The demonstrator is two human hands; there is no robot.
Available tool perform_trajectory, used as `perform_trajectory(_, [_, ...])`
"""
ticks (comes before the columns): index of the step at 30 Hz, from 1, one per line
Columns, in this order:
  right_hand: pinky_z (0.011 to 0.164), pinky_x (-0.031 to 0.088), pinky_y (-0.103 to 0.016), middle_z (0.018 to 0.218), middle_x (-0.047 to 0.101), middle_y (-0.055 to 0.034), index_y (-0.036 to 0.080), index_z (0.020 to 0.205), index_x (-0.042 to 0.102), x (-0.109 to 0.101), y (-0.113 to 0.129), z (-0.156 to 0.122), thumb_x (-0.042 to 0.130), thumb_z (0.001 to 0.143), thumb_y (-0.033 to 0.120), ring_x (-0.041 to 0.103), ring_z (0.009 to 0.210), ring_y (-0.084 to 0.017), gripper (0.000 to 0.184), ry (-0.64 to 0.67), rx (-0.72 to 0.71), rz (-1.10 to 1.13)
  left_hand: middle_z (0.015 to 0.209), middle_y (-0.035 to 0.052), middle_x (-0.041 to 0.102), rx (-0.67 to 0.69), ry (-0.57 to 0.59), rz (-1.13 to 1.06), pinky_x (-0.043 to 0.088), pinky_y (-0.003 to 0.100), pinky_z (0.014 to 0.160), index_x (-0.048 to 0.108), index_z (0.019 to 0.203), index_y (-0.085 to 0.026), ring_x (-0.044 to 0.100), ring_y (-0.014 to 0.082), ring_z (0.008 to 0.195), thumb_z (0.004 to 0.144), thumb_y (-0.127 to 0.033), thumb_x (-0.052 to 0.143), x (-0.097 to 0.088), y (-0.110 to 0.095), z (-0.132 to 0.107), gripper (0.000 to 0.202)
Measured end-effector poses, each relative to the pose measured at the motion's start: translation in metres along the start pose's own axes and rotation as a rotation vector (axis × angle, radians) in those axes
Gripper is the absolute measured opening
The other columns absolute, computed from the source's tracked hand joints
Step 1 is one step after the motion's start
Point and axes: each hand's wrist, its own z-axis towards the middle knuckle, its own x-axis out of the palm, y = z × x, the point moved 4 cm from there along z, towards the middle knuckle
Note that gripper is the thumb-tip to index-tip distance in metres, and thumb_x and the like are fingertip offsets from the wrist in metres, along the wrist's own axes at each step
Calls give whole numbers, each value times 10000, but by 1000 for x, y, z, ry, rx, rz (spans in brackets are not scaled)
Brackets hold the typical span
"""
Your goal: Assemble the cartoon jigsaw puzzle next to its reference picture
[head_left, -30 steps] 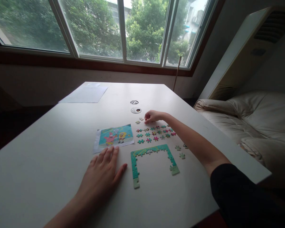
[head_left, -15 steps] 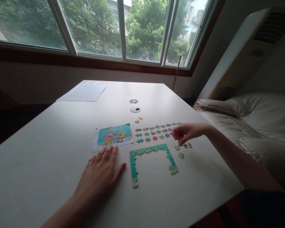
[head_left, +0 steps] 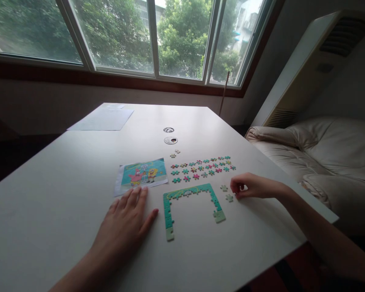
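Resting low on the worktop (head_left: pixel 63 182), the right hand (head_left: pixel 252 187) sits at about 3 o'clock from the half-built puzzle frame (head_left: pixel 188 191), with its fingers (head_left: pixel 236 188) bunched together at the tips. It's too small to tell whether there's a piece pinched in there or not. Two loose pieces (head_left: pixel 229 198) lie just beside those fingertips, between the hand and the frame's right leg.

The left hand (head_left: pixel 124 227) is flat and spread out at 8 o'clock from the frame. It's gripping nothing, and its fingertips touch the bottom edge of the cartoon picture (head_left: pixel 141 175). Neat rows of pieces (head_left: pixel 202 168) sit at 12 o'clock.

Handling-wise, these pieces look like thin, stiff card that weighs next to nothing, so they'd probably skate on that smooth top if nudged. Best bet is a light thumb-and-finger pinch on opposite edges. The tabs look like the bit that would bend, so no squeezing those.
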Motion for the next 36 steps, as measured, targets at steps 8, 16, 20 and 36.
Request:
perform_trajectory(8, [681, 440, -252, 801, 654, -31, 163, 821, 598, -20, 7, 3, 565, 801, 289, 565, 712, -134, 132, -164, -65, -6, 1388, 161, 449, -10, 28, 8, 330, 468, 1011, 423, 1362, -52, 397, 316, 1272, 870, -490, 253, -2, -1, 1, 681])
perform_trajectory(16, [627, 437, -233, 779, 663, -43, 141, 893, 664, -31, 29, 101, 575, 817, 277, 571, 675, -120, 179, -247, -177, -103, 1413, 146, 425, -29, 110, 29, 317, 461, 1037, 389, 1387, -69, 381, 303, 1295, 876, -482, 278, -8, -1, 1, 666])
perform_trajectory(20, [681, 444, -234, 817, 672, -62, 124, 926, 683, -37, 48, 158, 571, 819, 167, 590, 727, -125, 161, -301, -180, -158, 1438, 144, 388, -34, 162, 37, 296, 459, 1059, 360, 1400, -66, 345, 296, 1323, 881, -486, 279, -11, -2, 0, 673])
perform_trajectory(36, [659, 442, -231, 862, 702, -85, 126, 849, 715, -43, 66, 224, 653, 724, 99, 625, 761, -174, 142, -309, -53, -347, 1451, 140, 365, -40, 193, 34, 298, 465, 1062, 339, 1411, -73, 341, 302, 1327, 890, -485, 286, -13, -2, 0, 666])
